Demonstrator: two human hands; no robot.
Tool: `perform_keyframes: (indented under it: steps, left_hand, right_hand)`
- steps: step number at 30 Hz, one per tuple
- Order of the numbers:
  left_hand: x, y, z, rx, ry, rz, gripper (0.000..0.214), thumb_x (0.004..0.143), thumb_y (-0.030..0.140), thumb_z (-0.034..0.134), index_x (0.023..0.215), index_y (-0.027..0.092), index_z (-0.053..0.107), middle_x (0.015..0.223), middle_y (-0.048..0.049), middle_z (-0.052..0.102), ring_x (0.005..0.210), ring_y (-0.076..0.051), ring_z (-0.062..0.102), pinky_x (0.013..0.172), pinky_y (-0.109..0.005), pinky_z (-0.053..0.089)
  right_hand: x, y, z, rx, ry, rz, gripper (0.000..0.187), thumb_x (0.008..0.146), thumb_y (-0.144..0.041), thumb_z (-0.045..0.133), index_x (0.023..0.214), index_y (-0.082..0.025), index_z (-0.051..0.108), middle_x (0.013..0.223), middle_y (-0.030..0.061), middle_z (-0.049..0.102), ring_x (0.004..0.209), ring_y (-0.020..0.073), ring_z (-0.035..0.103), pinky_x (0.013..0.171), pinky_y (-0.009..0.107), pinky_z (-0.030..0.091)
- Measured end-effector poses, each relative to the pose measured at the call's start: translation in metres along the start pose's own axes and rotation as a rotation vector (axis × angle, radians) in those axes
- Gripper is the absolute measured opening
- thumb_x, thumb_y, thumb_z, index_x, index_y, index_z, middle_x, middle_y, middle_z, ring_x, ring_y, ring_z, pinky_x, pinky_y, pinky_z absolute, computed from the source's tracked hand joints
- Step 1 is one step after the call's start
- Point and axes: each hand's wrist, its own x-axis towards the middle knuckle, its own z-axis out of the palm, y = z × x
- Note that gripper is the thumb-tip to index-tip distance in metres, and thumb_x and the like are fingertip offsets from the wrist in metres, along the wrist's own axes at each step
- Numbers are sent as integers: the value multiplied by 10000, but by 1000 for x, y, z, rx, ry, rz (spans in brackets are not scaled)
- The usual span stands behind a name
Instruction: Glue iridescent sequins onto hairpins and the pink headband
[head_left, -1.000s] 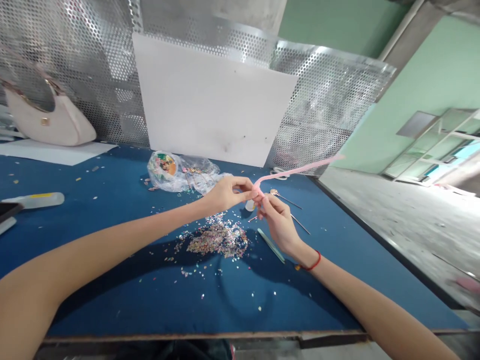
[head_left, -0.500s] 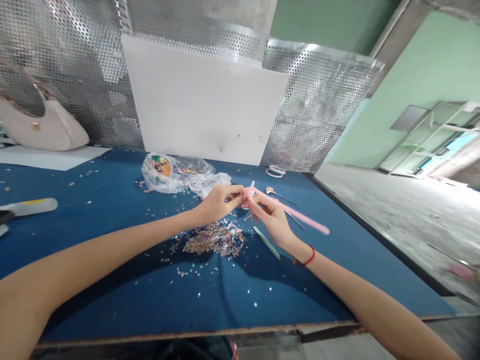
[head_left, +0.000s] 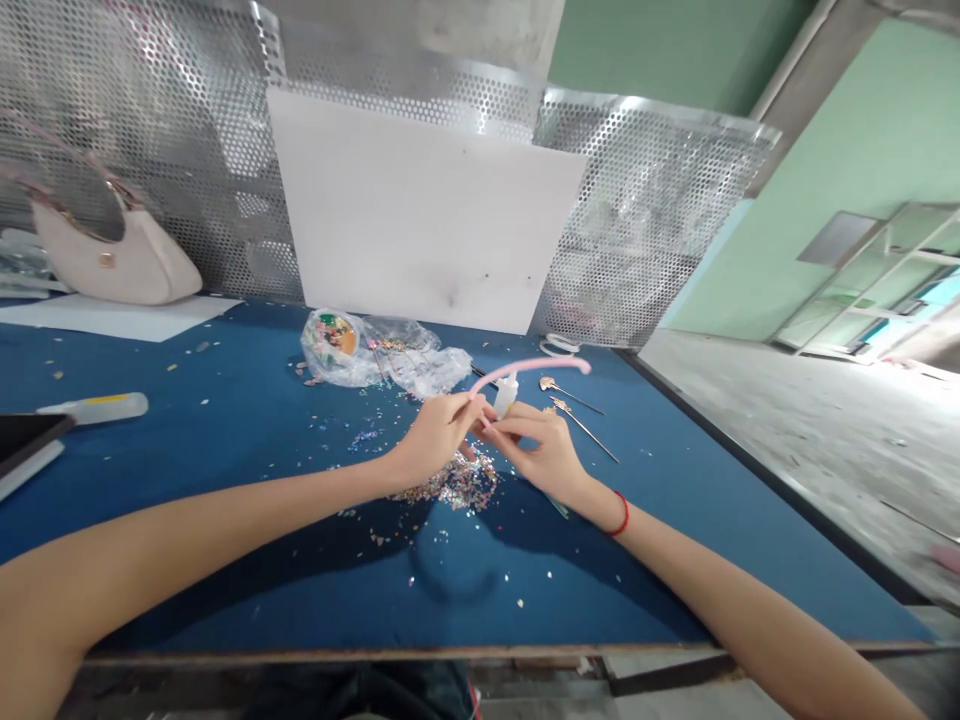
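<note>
My left hand [head_left: 431, 440] and my right hand [head_left: 536, 450] meet over the blue table [head_left: 225, 560], both pinched on one end of a pink pipe cleaner [head_left: 529, 367]. Its free length arcs up and to the right above my fingers. A pile of glittery sequins [head_left: 461, 485] lies just under my hands. A small white glue bottle [head_left: 506, 393] stands right behind my fingertips. My right wrist wears a red string bracelet [head_left: 621, 518].
A clear plastic bag [head_left: 382, 355] of ornaments lies behind my hands. Metal hair sticks [head_left: 577, 410] rest to the right. A white board [head_left: 420, 215] leans on perforated metal sheet. At the left are a pale handbag [head_left: 112, 255], white paper, a white tube [head_left: 94, 408] and a dark tablet [head_left: 26, 432].
The pink pipe cleaner's free end swung from pointing up-right, down to the right, then back up into an arc. My hands dropped lower, over the sequin pile.
</note>
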Motion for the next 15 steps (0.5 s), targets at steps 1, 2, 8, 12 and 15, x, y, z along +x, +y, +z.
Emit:
perform_keyframes:
  steps: [1, 2, 8, 12, 15]
  left_hand:
    - [-2, -2, 2, -67, 10, -23, 346, 928, 434, 451, 871, 148, 637, 858, -103, 657, 771, -193, 661, 580, -282, 560]
    - [-3, -4, 3, -136, 22, -47, 350, 926, 438, 461, 864, 144, 641, 871, -108, 660, 804, -199, 663, 625, -297, 575]
    - [-14, -8, -11, -371, 70, -284, 293, 916, 425, 522, 883, 163, 650, 831, -85, 649, 704, -176, 660, 495, -240, 526]
    - [-16, -15, -26, -405, 35, -339, 271, 913, 424, 538, 972, 186, 654, 863, -99, 657, 554, -125, 615, 346, -183, 388]
    - [-17, -24, -30, -489, 9, -327, 226, 877, 337, 611, 1042, 184, 637, 851, -105, 683, 570, -122, 614, 393, -187, 433]
  right_hand:
    - [-1, -1, 1, -29, -5, -25, 277, 896, -368, 563, 740, -224, 741, 611, 32, 590, 557, 146, 509, 541, 298, 410]
    - [-2, -1, 2, -42, -18, -38, 279, 900, -368, 557, 744, -223, 737, 620, 35, 598, 565, 149, 516, 544, 299, 410]
    - [0, 12, -8, 20, 101, 139, 320, 951, -370, 474, 797, -206, 701, 653, 22, 614, 606, 147, 548, 599, 299, 435]
    - [7, 48, -14, -208, 334, 259, 306, 827, -432, 628, 1018, -194, 643, 950, 93, 632, 862, 233, 569, 773, 394, 471]
    - [10, 76, -9, -284, 238, 292, 462, 704, -479, 726, 1044, -185, 622, 1040, 129, 605, 1001, 308, 524, 917, 515, 403]
